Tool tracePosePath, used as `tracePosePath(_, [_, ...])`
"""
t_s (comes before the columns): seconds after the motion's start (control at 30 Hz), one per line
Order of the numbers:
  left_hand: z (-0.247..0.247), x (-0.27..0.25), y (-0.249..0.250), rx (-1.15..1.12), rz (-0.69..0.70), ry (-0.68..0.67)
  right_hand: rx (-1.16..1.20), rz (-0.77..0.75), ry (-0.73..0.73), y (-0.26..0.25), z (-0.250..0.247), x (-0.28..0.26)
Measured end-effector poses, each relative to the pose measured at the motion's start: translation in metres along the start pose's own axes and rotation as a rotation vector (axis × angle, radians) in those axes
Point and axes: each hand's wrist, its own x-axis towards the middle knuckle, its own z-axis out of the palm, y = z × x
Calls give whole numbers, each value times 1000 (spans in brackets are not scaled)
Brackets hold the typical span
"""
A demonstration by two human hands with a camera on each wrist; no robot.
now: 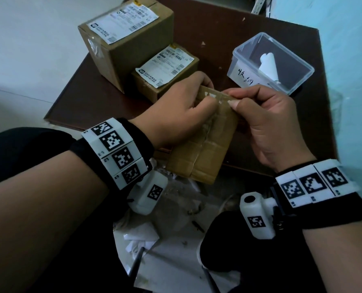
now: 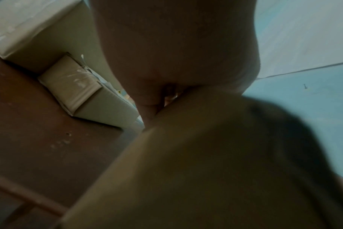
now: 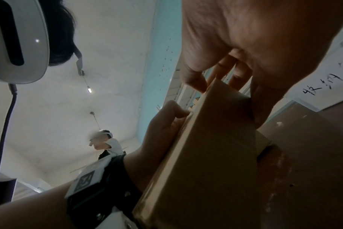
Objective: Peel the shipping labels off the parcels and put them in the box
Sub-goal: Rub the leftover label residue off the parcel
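Nearest, the left hand (image 1: 175,115) grips a small taped brown cardboard parcel (image 1: 205,149) held over the dark brown table's (image 1: 87,102) near edge, while the right hand (image 1: 266,123) pinches white label remnants (image 1: 216,97) at its top. Beyond stand a small labelled parcel (image 1: 167,70), a larger labelled cardboard parcel (image 1: 129,39), and, to the right, a clear plastic box (image 1: 270,62) holding a rolled white label (image 1: 269,64).

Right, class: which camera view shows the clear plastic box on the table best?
The head view: the whole clear plastic box sits open on the table, with rolled white paper inside. The right wrist view catches only part of its handwritten side behind the right hand. The left wrist view does not show it.
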Motion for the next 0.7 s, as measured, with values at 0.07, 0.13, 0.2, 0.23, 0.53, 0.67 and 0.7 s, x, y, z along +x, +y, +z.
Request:
tracePosePath(0.07, [1, 1, 0, -9, 9, 9, -1, 2, -7, -2, -1, 0])
tracePosePath(0.13, [1, 2, -1, -14, 9, 18, 10, 0, -5, -2, -1, 0])
tracePosePath(0.2, [1, 3, -3, -13, 6, 17, -2, -16, 10, -1, 0, 0])
tracePosePath(0.23, [1, 3, -4, -14, 2, 9, -16, -25, 16, 0, 1, 0])
tracePosePath(0.53, [2, 2, -1, 28, 83, 25, 1, -19, 13, -6, 0, -2])
tracePosePath(0.67, [3, 1, -2, 40, 99, 1, -115, -103, 19, -4, -1, -5])
tracePosePath(0.7, [3, 1, -2, 43, 100, -8, -129, -110, 24, -3, 0, -5])
